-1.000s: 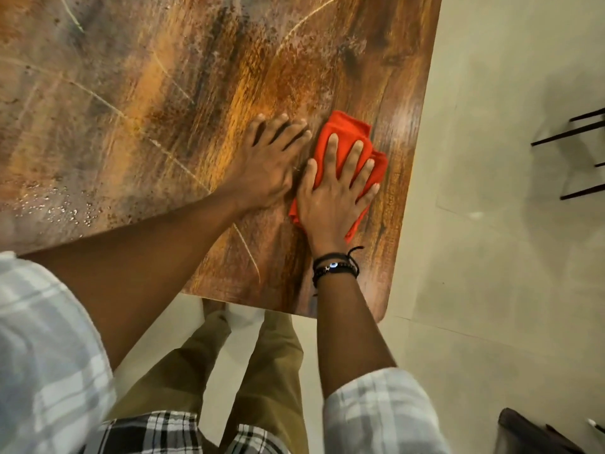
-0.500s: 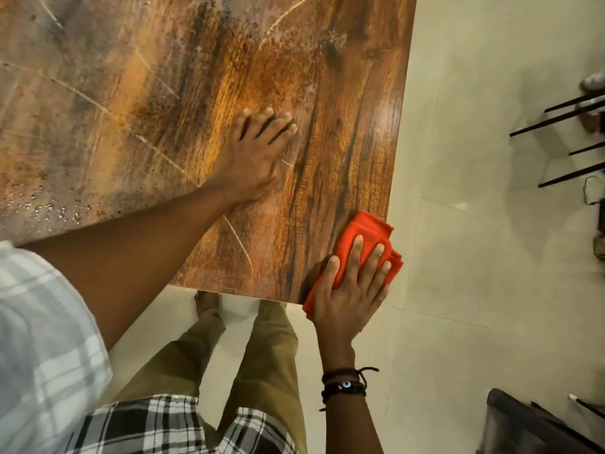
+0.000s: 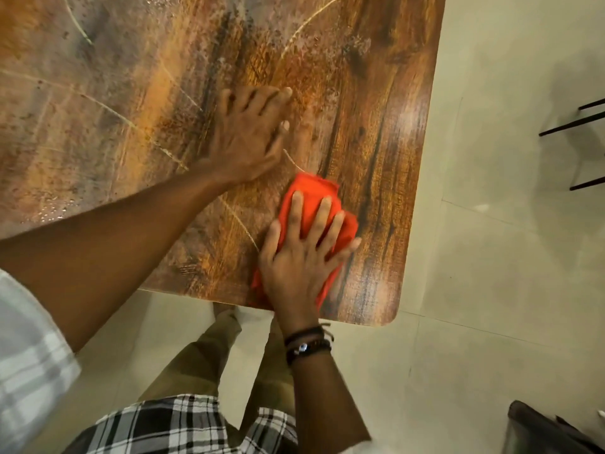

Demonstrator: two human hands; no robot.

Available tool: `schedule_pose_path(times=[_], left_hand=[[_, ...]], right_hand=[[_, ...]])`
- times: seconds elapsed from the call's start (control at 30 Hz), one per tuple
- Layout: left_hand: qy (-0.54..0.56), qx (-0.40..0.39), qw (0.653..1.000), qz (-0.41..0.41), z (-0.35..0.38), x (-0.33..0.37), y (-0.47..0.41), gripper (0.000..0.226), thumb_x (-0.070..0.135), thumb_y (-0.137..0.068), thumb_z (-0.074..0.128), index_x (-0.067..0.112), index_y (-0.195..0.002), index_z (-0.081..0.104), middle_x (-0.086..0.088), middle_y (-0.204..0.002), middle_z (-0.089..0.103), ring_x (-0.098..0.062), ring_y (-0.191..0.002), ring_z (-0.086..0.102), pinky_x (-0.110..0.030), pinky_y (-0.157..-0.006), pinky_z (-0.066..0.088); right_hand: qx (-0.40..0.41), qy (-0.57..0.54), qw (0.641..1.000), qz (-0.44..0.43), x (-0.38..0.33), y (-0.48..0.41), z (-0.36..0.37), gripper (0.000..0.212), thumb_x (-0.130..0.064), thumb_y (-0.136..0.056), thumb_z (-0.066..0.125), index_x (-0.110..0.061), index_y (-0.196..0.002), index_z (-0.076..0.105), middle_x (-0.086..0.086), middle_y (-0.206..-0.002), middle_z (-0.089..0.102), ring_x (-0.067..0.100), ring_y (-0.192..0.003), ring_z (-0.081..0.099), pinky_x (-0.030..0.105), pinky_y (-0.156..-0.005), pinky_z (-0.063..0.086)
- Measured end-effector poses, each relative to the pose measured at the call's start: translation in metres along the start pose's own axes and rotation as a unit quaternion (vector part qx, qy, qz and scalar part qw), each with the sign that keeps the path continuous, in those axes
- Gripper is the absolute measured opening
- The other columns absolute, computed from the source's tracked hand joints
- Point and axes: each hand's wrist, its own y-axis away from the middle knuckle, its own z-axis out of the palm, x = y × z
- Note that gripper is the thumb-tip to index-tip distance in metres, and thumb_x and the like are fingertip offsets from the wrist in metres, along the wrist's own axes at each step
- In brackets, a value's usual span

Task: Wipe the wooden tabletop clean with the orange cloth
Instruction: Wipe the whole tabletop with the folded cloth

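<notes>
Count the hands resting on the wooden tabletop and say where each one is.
2. The left hand lies flat on the bare wooden tabletop. The right hand presses the orange cloth near the table's front edge. None seem hidden.

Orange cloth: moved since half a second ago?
Yes. The orange cloth went from overhanging the tabletop's near corner to further in, under the right hand.

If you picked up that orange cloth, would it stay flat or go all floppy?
Probably floppy: the orange cloth is bunched in soft folds under the right hand. It looks light, being thin fabric. It likely slides easily, since the wooden tabletop looks smooth and shiny.
</notes>
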Motion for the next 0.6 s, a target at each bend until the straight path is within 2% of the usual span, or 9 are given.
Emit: schedule_pose_path(times=[0.13, 0.3, 0.5, 0.6], left_hand=[[-0.021, -0.013, 1.0, -0.016, 0.007, -0.009, 0.005, 0.054, 0.039, -0.101, 0.031, 0.016, -0.149, 0.035, -0.006, -0.153, 0.037, -0.031, -0.138, 0.034, -0.052, -0.111, 0.024], [-0.022, -0.042, 0.999, -0.014, 0.009, -0.009, 0.0, 0.053, 0.035, -0.102, 0.03, 0.016, -0.151, 0.032, -0.005, -0.158, 0.031, -0.028, -0.145, 0.026, -0.054, -0.116, 0.021], [-0.018, -0.067, 0.998, 0.002, 0.007, -0.009, 0.0, 0.055, 0.033, -0.1, 0.028, 0.013, -0.152, 0.032, -0.008, -0.158, 0.03, -0.029, -0.147, 0.024, -0.055, -0.117, 0.019], [-0.015, -0.076, 0.997, 0.001, 0.006, -0.009, 0.0, 0.055, 0.033, -0.1, 0.028, 0.014, -0.152, 0.032, -0.008, -0.159, 0.03, -0.03, -0.147, 0.023, -0.056, -0.117, 0.018]], right_hand=[[0.029, -0.001, 0.999, 0.015, -0.01, -0.092, 0.006, 0.062, -0.054, -0.104, 0.03, -0.028, -0.16, 0.025, 0.016, -0.167, 0.013, 0.037, -0.155, 0.008, 0.066, -0.119, 0.005], [-0.014, 0.023, 0.999, 0.022, -0.015, -0.164, 0.008, 0.063, -0.054, -0.104, 0.018, -0.03, -0.162, 0.011, 0.01, -0.169, 0.003, 0.032, -0.156, 0.001, 0.063, -0.12, 0.001], [0.009, 0.011, 1.0, -0.009, -0.015, -0.116, 0.007, 0.059, -0.051, -0.105, 0.027, -0.031, -0.16, 0.023, 0.006, -0.169, 0.015, 0.028, -0.156, 0.011, 0.062, -0.12, 0.011], [-0.019, -0.01, 0.999, -0.047, -0.018, -0.05, 0.0, 0.059, -0.048, -0.106, 0.032, -0.03, -0.161, 0.019, 0.006, -0.169, 0.009, 0.027, -0.157, 0.004, 0.062, -0.121, 0.01]])
